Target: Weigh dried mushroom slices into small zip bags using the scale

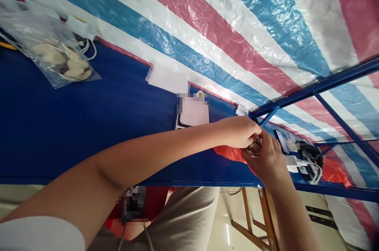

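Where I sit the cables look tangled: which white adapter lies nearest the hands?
The adapter just past the hands, beside the black round thing; the other adapter lies far off, by the clear bag.

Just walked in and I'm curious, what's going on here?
A person's left hand and right hand are closed together around a small brownish object, too hidden to identify, with a red plastic bag just beside them. They are working at the edge of a blue surface next to a striped tarpaulin. A clear plastic bag of pale items lies farther along, and a white charger sits past the hands.
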`<action>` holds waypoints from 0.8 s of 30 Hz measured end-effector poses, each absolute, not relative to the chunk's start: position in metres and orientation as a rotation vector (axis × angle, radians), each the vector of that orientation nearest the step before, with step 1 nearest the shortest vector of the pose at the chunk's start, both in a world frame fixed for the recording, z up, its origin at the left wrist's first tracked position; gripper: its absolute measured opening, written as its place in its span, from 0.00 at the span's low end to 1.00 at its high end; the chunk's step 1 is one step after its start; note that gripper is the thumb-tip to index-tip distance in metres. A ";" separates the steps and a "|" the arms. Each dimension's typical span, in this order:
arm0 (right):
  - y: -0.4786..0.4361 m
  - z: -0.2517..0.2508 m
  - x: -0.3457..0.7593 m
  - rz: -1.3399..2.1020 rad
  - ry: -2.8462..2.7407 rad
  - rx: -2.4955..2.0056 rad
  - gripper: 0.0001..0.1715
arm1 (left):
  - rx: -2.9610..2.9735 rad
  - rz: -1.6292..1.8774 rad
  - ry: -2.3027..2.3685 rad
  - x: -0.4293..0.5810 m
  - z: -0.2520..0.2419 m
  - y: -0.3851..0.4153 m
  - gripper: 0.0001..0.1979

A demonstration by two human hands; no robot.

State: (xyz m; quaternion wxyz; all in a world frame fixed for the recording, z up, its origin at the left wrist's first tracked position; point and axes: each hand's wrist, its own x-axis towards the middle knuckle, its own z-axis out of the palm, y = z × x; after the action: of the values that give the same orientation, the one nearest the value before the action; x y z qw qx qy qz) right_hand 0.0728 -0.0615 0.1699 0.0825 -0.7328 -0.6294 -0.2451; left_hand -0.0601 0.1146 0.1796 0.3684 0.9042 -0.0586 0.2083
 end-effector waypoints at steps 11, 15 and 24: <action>-0.082 0.191 0.080 -0.157 -1.406 -2.330 0.32 | 2.199 0.617 -0.152 -0.047 0.164 0.128 0.11; -0.082 0.197 0.076 -0.043 -1.234 -2.397 0.25 | 2.058 0.631 -0.131 -0.046 0.161 0.132 0.10; -0.061 0.200 0.061 -0.207 -1.379 -2.433 0.18 | 1.989 0.638 -0.083 -0.044 0.161 0.134 0.09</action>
State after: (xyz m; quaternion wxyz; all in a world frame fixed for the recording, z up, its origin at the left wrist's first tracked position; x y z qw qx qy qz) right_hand 0.0610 -0.0609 0.1997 0.1678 -0.8553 -0.4847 -0.0727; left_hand -0.0437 0.1342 0.1611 0.5017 0.8230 -0.0344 0.2641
